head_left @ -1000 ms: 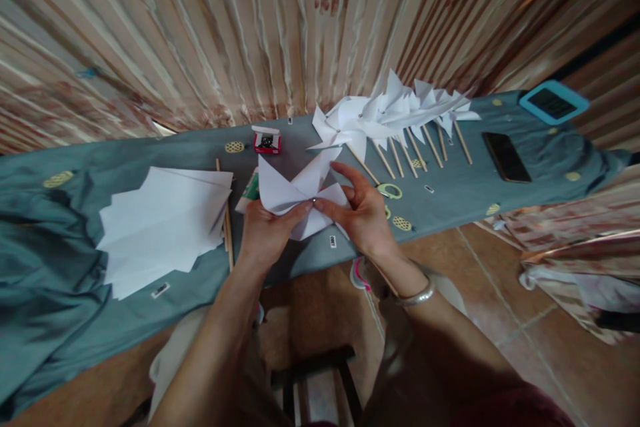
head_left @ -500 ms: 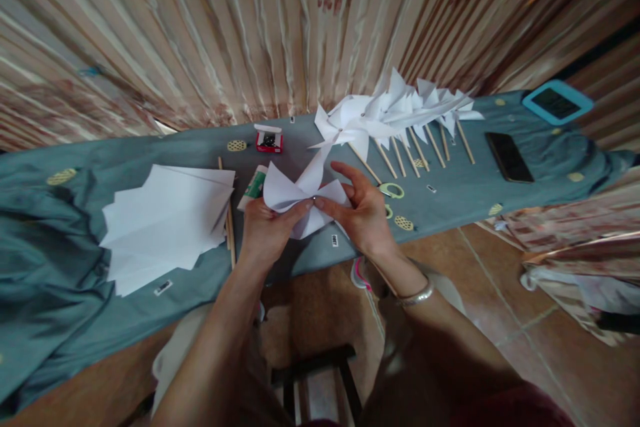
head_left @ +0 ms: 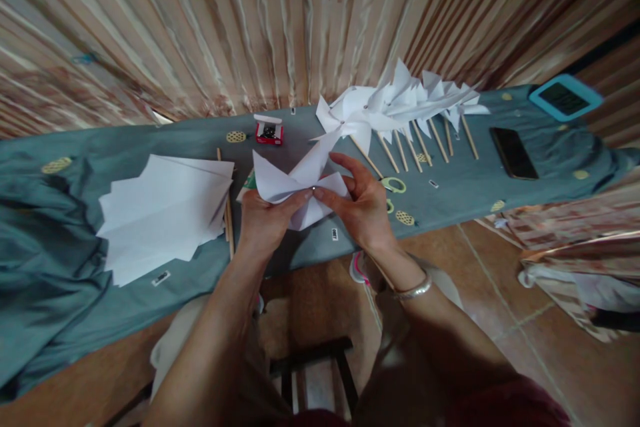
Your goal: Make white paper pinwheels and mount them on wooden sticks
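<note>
Between my two hands is a white paper pinwheel (head_left: 280, 181), its blades folded up around a small shiny pin head at the centre. My left hand (head_left: 265, 219) grips it from the left, thumb pressed beside the pin. From the right, my right hand (head_left: 364, 203) holds it too, with the thumb tip at the pin and the index finger raised off the paper. The fingers under the paper are hidden. Partly behind my left hand lies a green and white tube (head_left: 249, 185). Green-handled scissors (head_left: 393, 185) rest just right of my right hand.
Several finished pinwheels on wooden sticks (head_left: 370, 110) lie at the back. White paper sheets (head_left: 167, 213) are stacked on the left, beside some wooden sticks (head_left: 229, 220). A small red box of pins (head_left: 269, 132), a phone (head_left: 513, 153) and a blue-framed clock (head_left: 566, 99) also sit on the cloth.
The pinwheel has tilted slightly and its left blade stands out farther left, covering more of the green tube. Both hands keep their hold; the view has shifted a little.
</note>
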